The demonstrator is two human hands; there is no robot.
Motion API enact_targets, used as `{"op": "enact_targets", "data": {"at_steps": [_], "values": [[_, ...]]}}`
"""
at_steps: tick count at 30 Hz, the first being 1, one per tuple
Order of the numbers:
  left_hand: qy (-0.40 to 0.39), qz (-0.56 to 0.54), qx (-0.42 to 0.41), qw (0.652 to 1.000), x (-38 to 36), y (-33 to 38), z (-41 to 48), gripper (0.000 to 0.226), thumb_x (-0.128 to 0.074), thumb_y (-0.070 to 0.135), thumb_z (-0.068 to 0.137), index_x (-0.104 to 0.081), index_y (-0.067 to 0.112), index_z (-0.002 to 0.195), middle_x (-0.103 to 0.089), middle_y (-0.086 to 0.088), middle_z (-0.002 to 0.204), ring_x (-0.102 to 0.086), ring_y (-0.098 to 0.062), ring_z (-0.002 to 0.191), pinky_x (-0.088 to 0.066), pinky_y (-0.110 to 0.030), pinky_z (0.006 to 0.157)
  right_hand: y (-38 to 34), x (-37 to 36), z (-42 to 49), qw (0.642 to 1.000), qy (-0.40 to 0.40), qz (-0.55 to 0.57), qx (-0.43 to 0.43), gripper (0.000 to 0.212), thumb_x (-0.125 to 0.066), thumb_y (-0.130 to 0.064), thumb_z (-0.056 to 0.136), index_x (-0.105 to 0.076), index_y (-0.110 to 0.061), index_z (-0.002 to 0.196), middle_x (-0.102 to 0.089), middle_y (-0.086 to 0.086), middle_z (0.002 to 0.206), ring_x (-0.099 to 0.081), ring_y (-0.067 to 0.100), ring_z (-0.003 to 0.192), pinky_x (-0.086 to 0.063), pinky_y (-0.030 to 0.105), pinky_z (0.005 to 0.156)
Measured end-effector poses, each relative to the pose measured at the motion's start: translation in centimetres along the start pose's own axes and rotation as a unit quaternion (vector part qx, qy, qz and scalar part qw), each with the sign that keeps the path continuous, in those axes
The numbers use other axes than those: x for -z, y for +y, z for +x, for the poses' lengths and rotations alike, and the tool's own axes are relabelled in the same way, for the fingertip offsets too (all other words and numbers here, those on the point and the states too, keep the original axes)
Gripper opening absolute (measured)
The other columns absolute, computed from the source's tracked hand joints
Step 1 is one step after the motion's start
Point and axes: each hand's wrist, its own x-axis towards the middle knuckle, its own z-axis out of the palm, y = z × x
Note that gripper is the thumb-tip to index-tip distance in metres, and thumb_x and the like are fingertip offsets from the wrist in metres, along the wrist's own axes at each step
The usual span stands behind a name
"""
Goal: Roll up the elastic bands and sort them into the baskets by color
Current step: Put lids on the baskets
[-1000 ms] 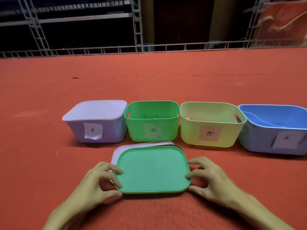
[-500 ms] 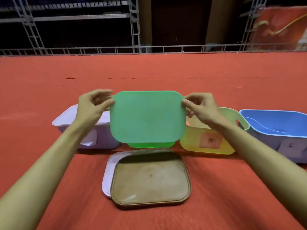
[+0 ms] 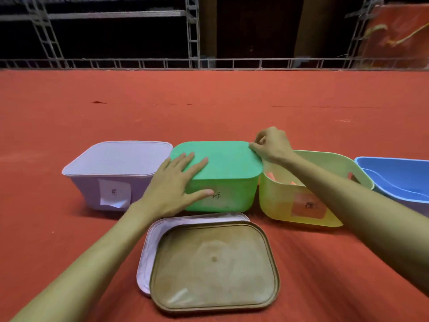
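Note:
Four labelled baskets stand in a row on the red cloth. The purple basket [image 3: 109, 182] at the left carries its lid. The green basket [image 3: 232, 196] now has the green lid [image 3: 222, 159] lying on it. My left hand [image 3: 176, 187] lies flat with straight fingers on the lid's near left corner. My right hand [image 3: 271, 145] pinches the lid's far right corner. The yellow basket [image 3: 278, 201] is uncovered, with something orange inside. The blue basket [image 3: 394, 180] at the right edge is also uncovered. No elastic bands show outside the baskets.
Two spare lids lie stacked in front of the baskets: a brownish lid [image 3: 213, 268] on top of a pale purple lid [image 3: 146, 254]. My right forearm crosses over the yellow basket. A metal railing [image 3: 209, 63] borders the far edge of the cloth.
Both hands lifted the green lid off the stack of lids, carried it forward and set it down on the green basket. The brownish lid beneath is now uncovered.

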Motion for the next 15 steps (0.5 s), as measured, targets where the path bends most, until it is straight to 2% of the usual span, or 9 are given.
{"op": "enact_targets", "data": {"at_steps": [2,4,6,8,12,15], "values": [[0.02,0.012,-0.007,1.0,-0.6,-0.4,0.3,0.083,-0.017,0.085,0.088,-0.022,0.044,0.159,-0.027,-0.005,0.168,-0.021,-0.024,0.156,-0.014,-0.044,0.127,-1.5,-0.4,0.6,0.992,0.03,-0.116,0.046,0.032,-0.066,-0.045,0.089,-0.073,-0.016,0.101,-0.073,0.01,0.105,-0.067,0.034,0.098,-0.056,0.04,0.083],[0.027,0.028,-0.006,0.999,-1.0,-0.7,0.8,0.077,-0.014,0.08,0.093,-0.024,0.042,0.159,-0.03,-0.007,0.166,-0.024,-0.026,0.155,-0.018,-0.045,0.126,-3.0,-1.3,1.7,0.986,-0.048,-0.132,0.085,0.05,-0.057,-0.054,0.093,-0.065,-0.011,0.118,-0.069,0.014,0.12,-0.061,0.037,0.113,-0.053,0.046,0.091],[0.03,0.036,-0.004,0.999,-1.4,-0.7,1.1,0.075,-0.013,0.075,0.095,-0.027,0.039,0.159,-0.034,-0.009,0.164,-0.028,-0.028,0.153,-0.021,-0.045,0.125,-3.8,-2.8,2.8,0.976,-0.155,-0.115,0.097,0.054,-0.049,-0.054,0.099,-0.063,-0.007,0.123,-0.067,0.017,0.126,-0.06,0.037,0.115,-0.052,0.049,0.096],[0.028,0.035,-0.006,0.999,-1.4,-0.7,1.4,0.075,-0.013,0.073,0.096,-0.032,0.037,0.158,-0.039,-0.01,0.162,-0.033,-0.03,0.151,-0.025,-0.045,0.123,-4.0,-4.1,3.3,0.971,-0.201,-0.096,0.089,0.048,-0.043,-0.048,0.105,-0.066,-0.007,0.116,-0.07,0.018,0.119,-0.064,0.036,0.106,-0.053,0.05,0.094],[0.032,0.044,-0.017,0.998,-2.0,-1.2,1.2,0.073,-0.016,0.073,0.098,-0.042,0.033,0.154,-0.047,-0.011,0.156,-0.042,-0.034,0.145,-0.035,-0.047,0.117,-3.5,-5.9,3.2,0.975,-0.143,-0.127,0.109,0.043,-0.035,-0.046,0.108,-0.061,-0.012,0.112,-0.069,0.018,0.112,-0.063,0.038,0.1,-0.05,0.048,0.09],[0.018,0.034,-0.008,0.999,-2.2,-1.3,1.0,0.076,-0.013,0.074,0.098,-0.041,0.033,0.155,-0.045,-0.012,0.157,-0.04,-0.034,0.146,-0.034,-0.047,0.118,-3.6,-5.8,2.8,0.971,-0.142,-0.151,0.118,0.043,-0.031,-0.046,0.108,-0.058,-0.013,0.113,-0.067,0.02,0.113,-0.061,0.038,0.101,-0.046,0.045,0.086]]}}
